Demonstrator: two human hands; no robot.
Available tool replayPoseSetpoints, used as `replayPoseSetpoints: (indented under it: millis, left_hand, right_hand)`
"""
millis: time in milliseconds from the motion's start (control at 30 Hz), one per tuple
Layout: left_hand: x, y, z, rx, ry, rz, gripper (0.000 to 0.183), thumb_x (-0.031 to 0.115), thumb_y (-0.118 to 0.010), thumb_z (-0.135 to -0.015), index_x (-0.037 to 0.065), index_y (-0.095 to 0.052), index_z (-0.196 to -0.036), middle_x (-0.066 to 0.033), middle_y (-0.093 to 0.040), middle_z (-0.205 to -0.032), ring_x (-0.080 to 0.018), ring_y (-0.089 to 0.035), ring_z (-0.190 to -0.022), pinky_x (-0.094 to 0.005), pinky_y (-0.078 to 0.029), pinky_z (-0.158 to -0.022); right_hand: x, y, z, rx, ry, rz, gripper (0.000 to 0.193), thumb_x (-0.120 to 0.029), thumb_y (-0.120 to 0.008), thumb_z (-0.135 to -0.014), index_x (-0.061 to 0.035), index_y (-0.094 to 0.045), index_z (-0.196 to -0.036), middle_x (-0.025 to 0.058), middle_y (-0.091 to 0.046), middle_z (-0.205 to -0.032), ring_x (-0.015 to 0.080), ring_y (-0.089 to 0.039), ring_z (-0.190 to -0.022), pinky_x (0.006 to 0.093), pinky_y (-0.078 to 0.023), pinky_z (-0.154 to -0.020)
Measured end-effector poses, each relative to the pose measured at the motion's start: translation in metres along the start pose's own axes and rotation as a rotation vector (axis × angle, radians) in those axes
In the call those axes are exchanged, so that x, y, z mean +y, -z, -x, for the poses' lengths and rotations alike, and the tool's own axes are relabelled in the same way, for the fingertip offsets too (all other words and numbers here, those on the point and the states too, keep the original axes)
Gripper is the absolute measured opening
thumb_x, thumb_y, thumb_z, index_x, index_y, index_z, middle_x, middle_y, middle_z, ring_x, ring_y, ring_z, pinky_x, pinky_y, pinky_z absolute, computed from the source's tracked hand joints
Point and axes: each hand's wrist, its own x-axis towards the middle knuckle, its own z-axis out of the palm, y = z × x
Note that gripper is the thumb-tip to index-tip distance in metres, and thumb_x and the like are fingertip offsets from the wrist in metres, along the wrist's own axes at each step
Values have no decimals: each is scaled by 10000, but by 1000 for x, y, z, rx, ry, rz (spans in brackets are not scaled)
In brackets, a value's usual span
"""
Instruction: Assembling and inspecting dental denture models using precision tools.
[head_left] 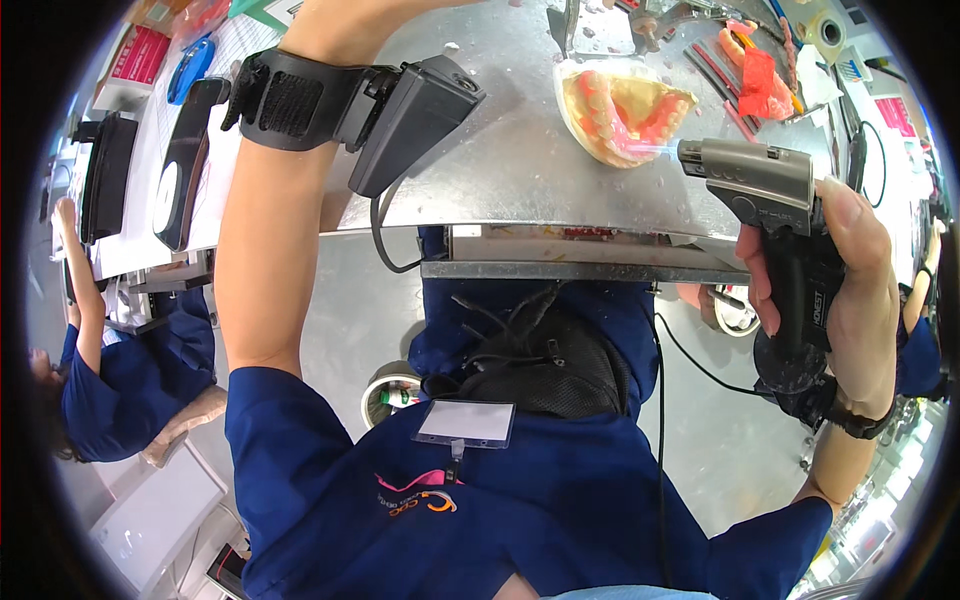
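In my right hand [862,250] is a gun-shaped gas torch [748,172], grey at the head with a black handle. My fingers wrap the handle, and the thumb lies at the back of the head. A thin bluish flame runs left from its nozzle to the pink wax on a dental model [575,110]. The model is a yellowish cast with a pink wax arch and teeth set along it, lying on the metal bench [500,170]. My left hand [400,15] reaches past the model's left side to the top edge, where its fingers are cut off from view.
Right of the model lie a red wax sheet [762,85], several dark and pink strips, and a roll of tape [826,33]. A long black case [190,165] sits at the left. Below the bench edge is a bin [388,397]. Another person [135,370] sits at the far left.
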Motion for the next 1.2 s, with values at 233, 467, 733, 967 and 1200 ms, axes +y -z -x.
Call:
replayPoseSetpoints:
  millis: [233, 467, 733, 967, 1200]
  left_hand:
    - [-3, 0, -1, -22, -76, 72, 158, -10, -723, -846, -23, -721, -1003, -46, -721, -903, -68, -642, -792, -229, -526, -684]
    - [5, -2, 5, -16, 35, 87, 153, -26, -725, -833, -31, -719, -987, -55, -720, -904, -73, -646, -805, -229, -524, -697]
    - [-2, -12, 9, 158, 622, 352, 131, 42, -622, -922, -37, -669, -1017, -51, -677, -893, -95, -599, -699, -230, -484, -611]
    - [4, -17, 11, 289, 532, 557, 249, 71, -635, -919, -59, -585, -1125, -118, -674, -1071, -151, -666, -808, -295, -536, -640]
    - [86, -61, 28, 554, 361, 704, 276, 7, -565, -944, -10, -541, -1218, -94, -632, -1097, -168, -602, -884, -311, -517, -772]
  right_hand:
    - [-6, 7, -1, -31, 81, 99, 592, -518, -395, -969, 27, -624, -982, 99, -617, -714, 112, -500, -481, 233, -389, -458]
    - [-9, 2, 0, 62, 95, 86, 574, -534, -420, -985, -3, -638, -979, 80, -610, -692, 97, -495, -500, 217, -377, -461]
    - [33, 203, -115, 394, 368, 290, 539, -514, -431, -1020, -17, -638, -1050, 8, -577, -767, 75, -543, -692, 211, -432, -639]
    - [161, 355, -202, 827, 324, -172, 576, -568, -396, -1006, -114, -468, -1353, 45, -602, -1165, 165, -543, -1132, 450, -419, -936]
    - [153, 320, -163, 984, 399, 72, 685, -482, -530, -975, 134, -467, -1267, 182, -609, -1228, 225, -597, -1060, 334, -435, -940]
